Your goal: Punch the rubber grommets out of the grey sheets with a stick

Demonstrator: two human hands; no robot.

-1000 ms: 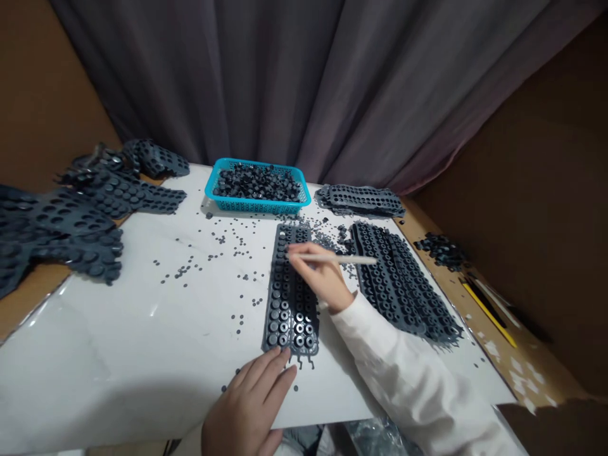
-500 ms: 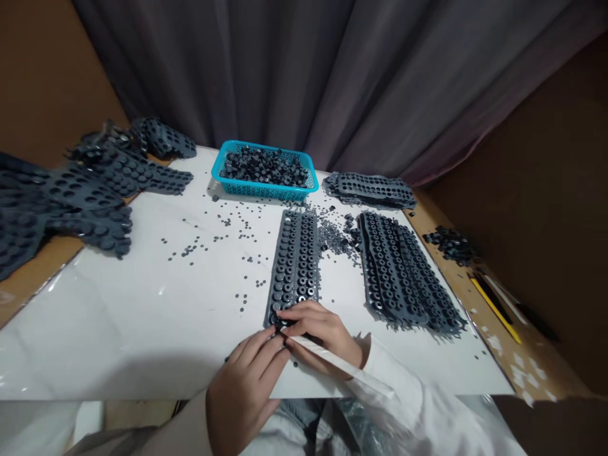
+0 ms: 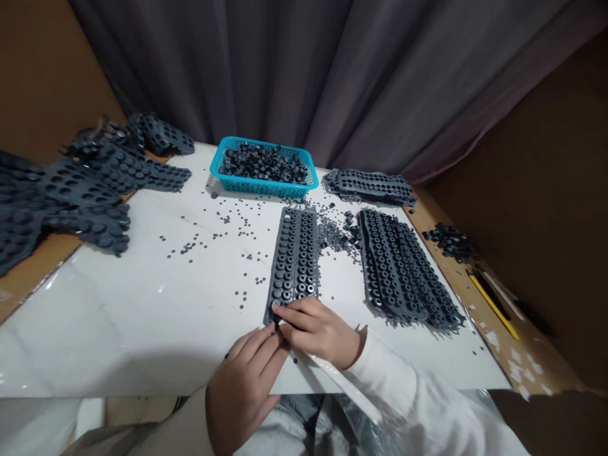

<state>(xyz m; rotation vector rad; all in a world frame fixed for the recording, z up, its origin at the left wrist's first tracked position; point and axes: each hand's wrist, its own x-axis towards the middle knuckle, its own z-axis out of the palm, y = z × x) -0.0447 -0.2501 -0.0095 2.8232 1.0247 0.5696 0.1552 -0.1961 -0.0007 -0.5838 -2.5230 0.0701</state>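
Note:
A dark grey moulded rubber sheet (image 3: 297, 253) with rows of round ring-like caps lies lengthwise before me. My left hand (image 3: 251, 373) has its fingers together, fingertips pressing at the sheet's near left corner. Just right of it, my right hand (image 3: 320, 329) is closed around a slim white tool (image 3: 344, 383), whose far end slants back towards my sleeve. The fingers of both hands meet over the near end of the sheet and hide the tool's working tip. A small dark piece shows between the fingertips.
A blue basket (image 3: 265, 186) of small dark caps stands at the back. Stacked sheets (image 3: 403, 272) lie right, more sheets (image 3: 368, 185) behind them. Loose sheets (image 3: 90, 202) pile up left. Tiny discs dot the white table (image 3: 142, 316). A yellow cutter (image 3: 494, 305) lies far right.
My right hand has turned slightly, and the white tool's rear end has swung down and left. My left hand stays at the sheet's near corner.

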